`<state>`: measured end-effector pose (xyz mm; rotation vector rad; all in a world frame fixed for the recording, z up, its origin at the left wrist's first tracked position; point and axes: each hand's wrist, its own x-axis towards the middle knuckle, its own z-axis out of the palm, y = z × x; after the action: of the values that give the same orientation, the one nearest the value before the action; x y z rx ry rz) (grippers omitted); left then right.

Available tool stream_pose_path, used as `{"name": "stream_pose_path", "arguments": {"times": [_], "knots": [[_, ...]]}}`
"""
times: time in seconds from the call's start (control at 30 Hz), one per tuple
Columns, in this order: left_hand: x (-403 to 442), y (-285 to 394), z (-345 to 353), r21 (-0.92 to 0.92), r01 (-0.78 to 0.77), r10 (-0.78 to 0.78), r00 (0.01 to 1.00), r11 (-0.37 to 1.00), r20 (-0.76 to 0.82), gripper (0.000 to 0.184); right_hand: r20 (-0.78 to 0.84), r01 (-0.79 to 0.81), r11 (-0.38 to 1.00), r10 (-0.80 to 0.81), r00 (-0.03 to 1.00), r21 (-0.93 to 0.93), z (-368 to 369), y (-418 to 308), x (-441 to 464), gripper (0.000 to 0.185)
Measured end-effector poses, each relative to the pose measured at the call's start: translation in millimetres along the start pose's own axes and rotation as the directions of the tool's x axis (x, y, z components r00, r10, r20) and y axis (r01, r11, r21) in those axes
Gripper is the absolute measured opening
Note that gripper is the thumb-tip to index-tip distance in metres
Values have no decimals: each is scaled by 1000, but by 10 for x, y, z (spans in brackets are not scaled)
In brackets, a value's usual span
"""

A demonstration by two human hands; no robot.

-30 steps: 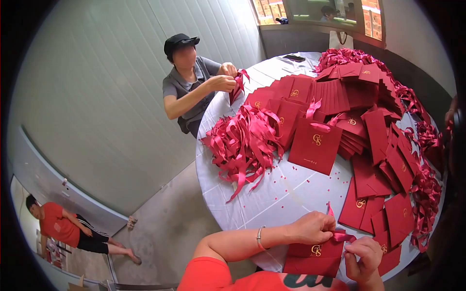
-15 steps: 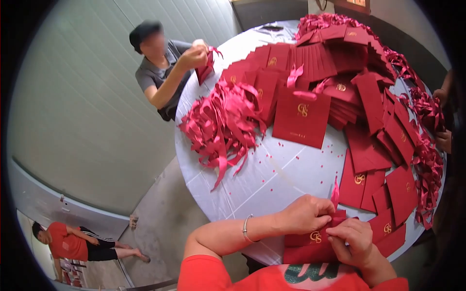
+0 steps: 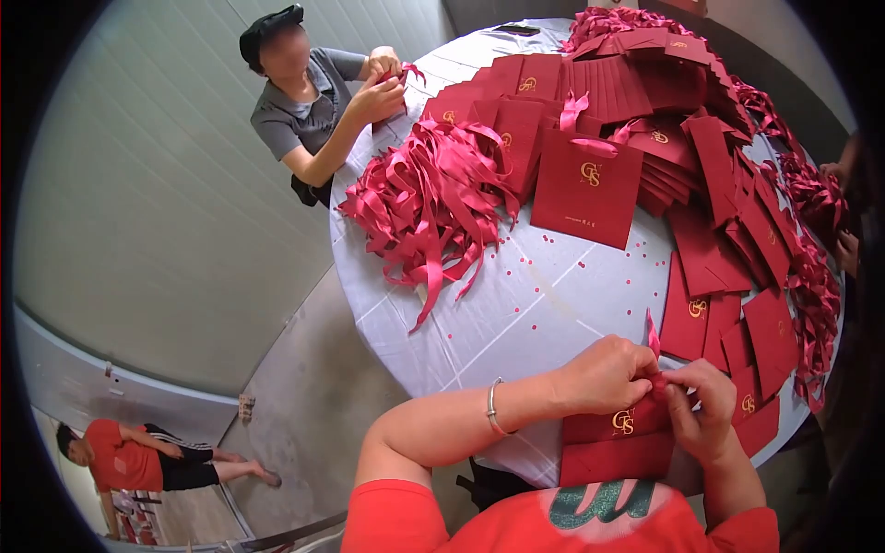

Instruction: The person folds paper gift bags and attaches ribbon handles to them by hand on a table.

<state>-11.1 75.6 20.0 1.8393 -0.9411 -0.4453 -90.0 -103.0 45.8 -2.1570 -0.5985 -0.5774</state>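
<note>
A dark red paper gift bag (image 3: 604, 461) with a gold emblem lies at the table edge close to my body. My left hand (image 3: 604, 373) is closed in a pinch at its top edge, on a pink ribbon (image 3: 654, 334) whose loose end sticks up past the fingers. Beside it, my right hand (image 3: 705, 405) is closed too, its thumb and fingertips pinching the same ribbon near the bag's edge. Just where the ribbon enters the bag is hidden by the fingers. More red bags (image 3: 687, 309) lie right past my hands.
A heap of pink ribbons (image 3: 429, 212) lies on the white-covered round table (image 3: 489, 341). Stacked red bags (image 3: 590, 88) fan across the far side, and small red dots are scattered about. A co-worker (image 3: 313, 111) handles a bag opposite; another person (image 3: 138, 456) is by the doorway.
My view has shifted slightly, so my hands and bag appear farther right. My fingers have drawn closer together at the ribbon. The co-worker opposite has lowered the bag toward the table.
</note>
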Motion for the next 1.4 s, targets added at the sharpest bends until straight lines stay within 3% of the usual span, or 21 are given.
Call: {"name": "stream_pose_path", "arguments": {"times": [0.03,0.13,0.23,0.6,0.8,0.97,1.4], "knots": [[-7,0,13,29,-19,19,1000,999,-8,20,-12,-5,1000,5,1000,-23,12,63,-6,17],[-7,-36,51,38,-12,13,1000,999,-19,18,-73,-227,973,229,971,35,9,164,-21,11],[-5,-38,39,20,-15,16,1000,1000,-19,18,-144,-409,866,462,875,289,66,290,-28,6],[-8,-28,-5,25,26,-25,999,999,-24,18,-117,-382,848,449,886,368,194,280,14,7],[9,-45,15,62,-19,23,998,998,-55,18,-31,-456,735,542,840,502,151,194,-27,7],[-21,-2,12,157,-47,52,998,987,-31,19,-1,-420,799,466,885,429,104,179,-66,7],[29,4,-25,133,-68,63,997,989,42,19,-43,-401,843,444,895,358,140,270,-84,7]]}}
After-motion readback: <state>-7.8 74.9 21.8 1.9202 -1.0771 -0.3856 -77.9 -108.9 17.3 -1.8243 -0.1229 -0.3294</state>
